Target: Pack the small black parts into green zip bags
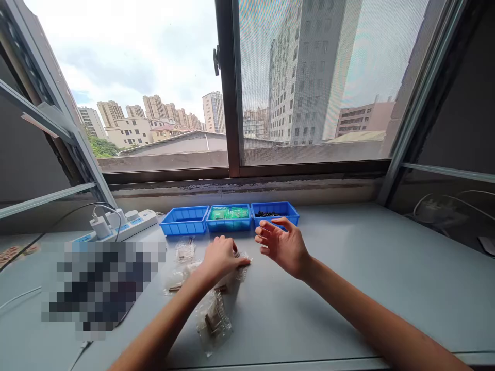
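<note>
Just before the middle blue plastic tray (pixel 229 226), a small clear plastic packet (pixel 243 264) is covered by the left hand (pixel 220 257), fingers together; whether it is gripped cannot be told. It is judged light, limp and slippery, best pinched at an edge. The right hand (pixel 284 247) is held spread.

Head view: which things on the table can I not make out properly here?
All in the head view.
1. Clear bag under the left hand: mostly covered by the hand.
2. Loose clear bags: contents too small to name.
3. Right blue tray: dark contents too small, partly behind the right hand.
4. Pixelated patch: blurred out.
</note>
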`<state>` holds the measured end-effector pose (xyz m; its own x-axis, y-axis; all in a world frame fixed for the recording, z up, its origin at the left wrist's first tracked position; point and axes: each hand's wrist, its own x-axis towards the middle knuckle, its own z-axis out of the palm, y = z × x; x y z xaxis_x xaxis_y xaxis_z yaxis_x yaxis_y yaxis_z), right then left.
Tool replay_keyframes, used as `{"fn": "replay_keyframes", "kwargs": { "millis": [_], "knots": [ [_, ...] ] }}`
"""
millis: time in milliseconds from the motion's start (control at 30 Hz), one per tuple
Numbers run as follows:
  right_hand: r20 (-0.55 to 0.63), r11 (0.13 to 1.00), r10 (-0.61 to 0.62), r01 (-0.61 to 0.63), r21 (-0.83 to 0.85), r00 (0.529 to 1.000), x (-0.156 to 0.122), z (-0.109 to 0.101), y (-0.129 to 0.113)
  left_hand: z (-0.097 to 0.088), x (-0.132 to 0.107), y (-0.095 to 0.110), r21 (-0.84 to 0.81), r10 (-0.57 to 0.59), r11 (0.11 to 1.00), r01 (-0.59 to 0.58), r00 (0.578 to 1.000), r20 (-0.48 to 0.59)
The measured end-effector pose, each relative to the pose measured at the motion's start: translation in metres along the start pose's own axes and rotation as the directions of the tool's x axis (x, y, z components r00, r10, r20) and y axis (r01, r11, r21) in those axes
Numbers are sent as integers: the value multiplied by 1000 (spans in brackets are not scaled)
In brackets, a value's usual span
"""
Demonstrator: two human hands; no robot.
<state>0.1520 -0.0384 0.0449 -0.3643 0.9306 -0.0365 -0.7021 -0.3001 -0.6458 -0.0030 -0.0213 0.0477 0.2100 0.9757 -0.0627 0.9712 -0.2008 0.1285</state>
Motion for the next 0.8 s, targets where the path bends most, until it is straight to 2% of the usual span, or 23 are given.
{"fn": "replay_keyframes", "kwargs": {
  "millis": [167,300,367,500,600,667,733,800],
  "knots": [
    [-82,971,-70,50,-234,994,7,-5,4,0,5,-5,-115,-10,993,15,999,44],
    [-148,880,-176,88,-467,973,13,-13,6,2,11,-14,-213,13,977,-8,1000,26],
    [-142,768,-260,116,-630,955,16,-17,7,4,15,-19,-270,29,962,-36,999,-26],
    [-21,463,-353,155,-872,935,22,-25,8,8,23,-27,-437,42,893,-104,988,-149],
    [51,263,-361,154,-952,931,25,-32,13,9,27,-30,-637,35,752,-167,976,-215],
    [57,190,-342,129,-973,938,26,-35,16,9,28,-29,-756,54,617,-219,970,-237],
    [47,204,-302,113,-972,952,27,-37,19,10,27,-26,-836,85,480,-267,962,-259],
    [47,292,-249,122,-949,967,27,-36,21,11,27,-22,-879,89,370,-302,953,-290]
  ]
}}
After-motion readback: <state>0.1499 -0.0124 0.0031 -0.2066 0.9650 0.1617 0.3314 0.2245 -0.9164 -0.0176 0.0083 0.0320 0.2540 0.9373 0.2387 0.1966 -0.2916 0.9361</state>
